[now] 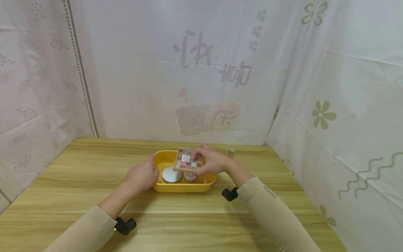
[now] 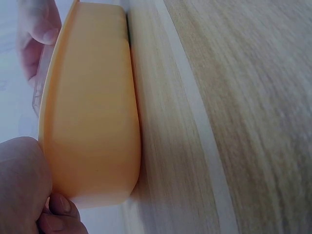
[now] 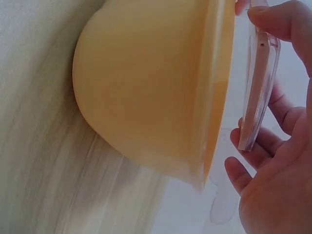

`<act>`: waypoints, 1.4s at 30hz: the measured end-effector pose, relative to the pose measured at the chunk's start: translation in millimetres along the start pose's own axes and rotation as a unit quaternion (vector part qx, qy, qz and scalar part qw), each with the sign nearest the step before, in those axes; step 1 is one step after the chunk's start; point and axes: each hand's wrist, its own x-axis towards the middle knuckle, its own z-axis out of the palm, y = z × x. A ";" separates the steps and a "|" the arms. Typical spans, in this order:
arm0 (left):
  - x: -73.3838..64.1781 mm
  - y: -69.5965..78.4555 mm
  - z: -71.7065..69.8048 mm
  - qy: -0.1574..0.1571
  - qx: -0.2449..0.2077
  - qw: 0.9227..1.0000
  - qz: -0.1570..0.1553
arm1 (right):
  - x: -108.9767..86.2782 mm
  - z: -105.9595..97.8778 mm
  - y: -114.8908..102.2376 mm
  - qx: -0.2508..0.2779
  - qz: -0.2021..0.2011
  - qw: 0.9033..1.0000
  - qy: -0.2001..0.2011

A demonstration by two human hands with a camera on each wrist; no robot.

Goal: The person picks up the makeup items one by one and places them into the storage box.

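Note:
A yellow oblong bin [image 1: 182, 188] stands on the wooden table. My left hand [image 1: 142, 175] grips its left end, fingers curled over the rim in the left wrist view. Above the bin's opening, my right hand [image 1: 211, 161] holds an eyeshadow palette [image 1: 184, 159] with a clear lid over a grid of pink and brown pans. Thumb and fingers pinch the palette [image 3: 258, 92] by its edges in the right wrist view. Inside the bin lie a round white-topped compact [image 1: 171, 174] and a smaller round pinkish container [image 1: 190, 176], partly hidden by the palette.
Behind the right wrist stands a silver-capped tube [image 1: 231, 152], its lower part hidden. The wooden table [image 1: 176, 224] reaches back to a printed white curtain [image 1: 141, 87], with more curtain at both sides. Black wrist mounts [image 1: 126, 226] sit at both cuffs.

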 end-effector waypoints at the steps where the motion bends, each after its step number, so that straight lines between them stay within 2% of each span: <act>1: -0.2 -0.1 0.0 0.001 0.000 1.000 0.001 | 0.6 1.0 -0.5 0.000 -0.002 1.000 -0.002; 7: -0.5 0.5 -0.9 0.004 0.002 1.000 0.002 | 4.8 6.7 -2.6 0.004 -0.001 1.000 -0.015; 21: 0.7 0.7 0.2 0.002 0.002 1.000 0.000 | 12.2 18.7 -4.9 -0.041 0.028 0.998 -0.042; 33: -0.6 -0.6 0.8 0.005 -0.003 1.000 0.006 | 15.8 22.1 -10.7 -0.059 0.032 0.995 -0.071; 42: -0.8 -0.6 1.0 0.004 -0.005 1.000 0.005 | 16.6 25.1 -9.2 -0.069 0.035 0.994 -0.073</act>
